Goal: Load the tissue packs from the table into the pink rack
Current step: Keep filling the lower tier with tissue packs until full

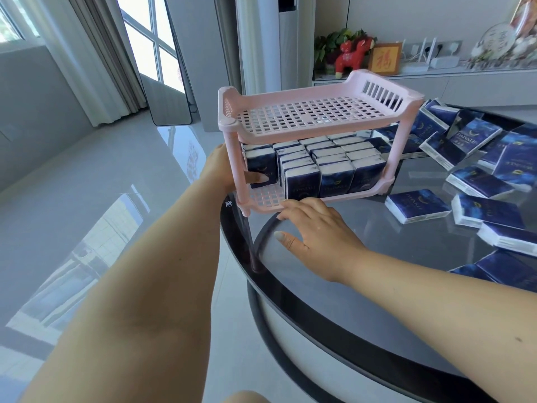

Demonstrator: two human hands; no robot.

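Head view: pink rack (pixel 316 112), two shelves, at the near left edge of the round glass table (pixel 363 301). Lower shelf packed with upright tissue packs (pixel 334 167) in close rows, save a bare strip of grid at the near left corner; upper shelf bare. Left hand (pixel 223 170) wrapped round the rack's near left post, thumb tip pressed against the end pack on the lower shelf. Right hand (pixel 316 228) flat and relaxed, fingers straight, fingertips (pixel 293 205) touching the front rim of the lower shelf, thumb spread over the glass, holding nothing. Loose tissue packs (pixel 470 175) scattered flat and overlapping on the table to the right of the rack. Beyond, a low cabinet (pixel 436 82) with a red toy horse (pixel 350 55) and a framed gold character (pixel 383 61).
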